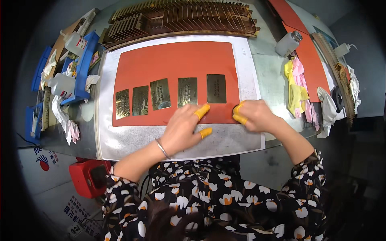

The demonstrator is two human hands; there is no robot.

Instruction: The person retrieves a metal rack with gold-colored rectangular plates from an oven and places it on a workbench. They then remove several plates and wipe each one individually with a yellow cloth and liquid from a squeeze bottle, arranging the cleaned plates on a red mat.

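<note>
Several thin, dark metallic plates with engraved markings lie in a row on an orange-red mat (177, 60). The rightmost plate (216, 89) is the darkest, and the leftmost plate (122, 104) shines gold. My left hand (181, 127) has yellow finger cots on thumb and forefinger, held apart. Its forefinger rests on the mat just below the rightmost plate, with nothing in the grasp. Right of that plate, my right hand (257, 115) is closed, also with yellow finger cots. A small dark edge shows at its fingertips, but what it belongs to is hidden.
White paper (161, 142) lies under the mat. Beyond it stands a slotted rack (181, 20). Blue trays (86, 68) and plastic bottles (62, 85) are at left. A metal-topped bottle (288, 43) and yellow and pink cloths (297, 96) lie at right.
</note>
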